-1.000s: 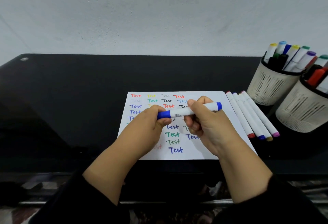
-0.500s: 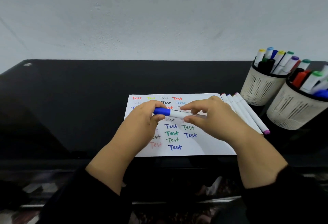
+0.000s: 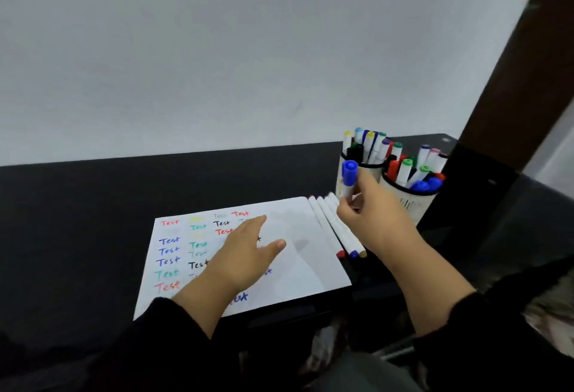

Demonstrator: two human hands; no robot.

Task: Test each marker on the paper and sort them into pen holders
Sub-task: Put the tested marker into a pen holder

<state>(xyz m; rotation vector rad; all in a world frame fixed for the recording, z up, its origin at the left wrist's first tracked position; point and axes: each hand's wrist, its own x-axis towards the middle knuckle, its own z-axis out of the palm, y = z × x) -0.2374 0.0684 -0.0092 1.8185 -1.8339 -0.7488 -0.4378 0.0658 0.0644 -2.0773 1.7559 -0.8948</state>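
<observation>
My right hand (image 3: 374, 217) grips a blue-capped white marker (image 3: 348, 181), held upright just in front of the left pen holder (image 3: 341, 179). My left hand (image 3: 245, 252) lies flat with straight fingers on the white paper (image 3: 304, 255), which carries rows of the word "Test" in several colours. Three capped white markers (image 3: 337, 230) lie side by side along the paper's right edge. The right pen holder (image 3: 407, 202) stands beside the left one; both are full of markers.
The black tabletop (image 3: 93, 221) spreads to the left of the paper, with a white wall behind it. A dark brown post (image 3: 509, 87) rises at the far right, close behind the pen holders. The near table edge runs just below the paper.
The left hand let go of the blue marker and settled flat on the paper. The right hand carried the marker up and right to the holders. The camera turned right.
</observation>
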